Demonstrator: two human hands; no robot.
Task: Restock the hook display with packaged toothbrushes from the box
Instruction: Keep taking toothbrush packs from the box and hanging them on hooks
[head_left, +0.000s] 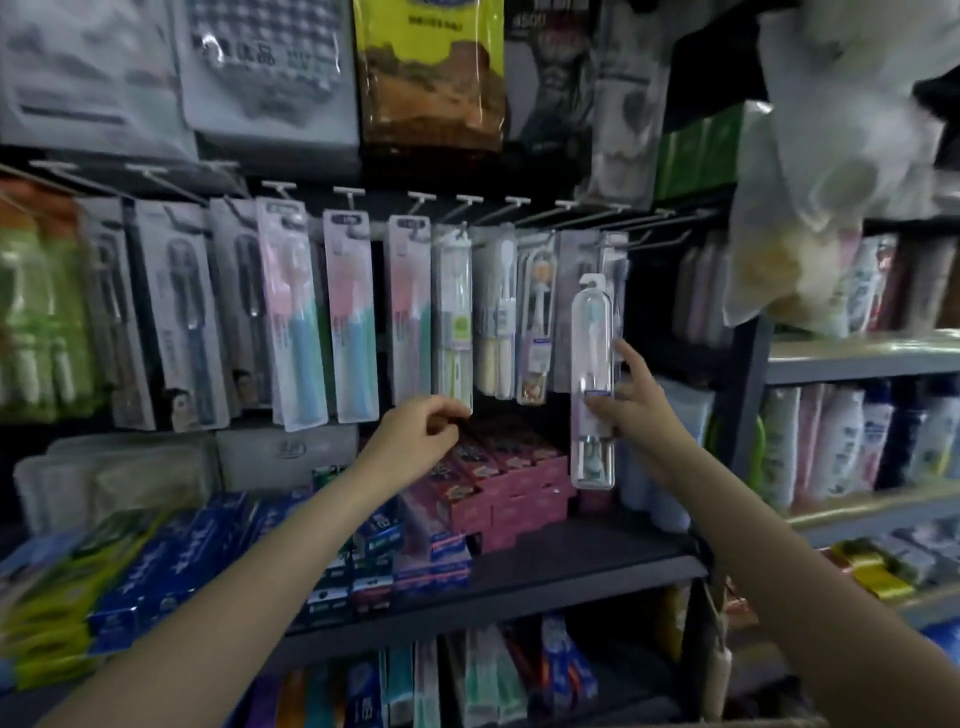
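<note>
The right hand (631, 400) pinches a clear packaged toothbrush (592, 382) upright by its lower half, thumb in front and fingers behind, index finger lifted – the pack sits in front of the hanging packs at the right end of the hook display (467, 200), its hang tab below the hooks. The left hand (415, 439) has its fingers curled at the bottom edge of a clear hanging pack (453, 322), though whether it grips that pack cannot be told – below both hands, pink boxes (514, 483) sit stacked on the dark shelf (571, 561)
</note>
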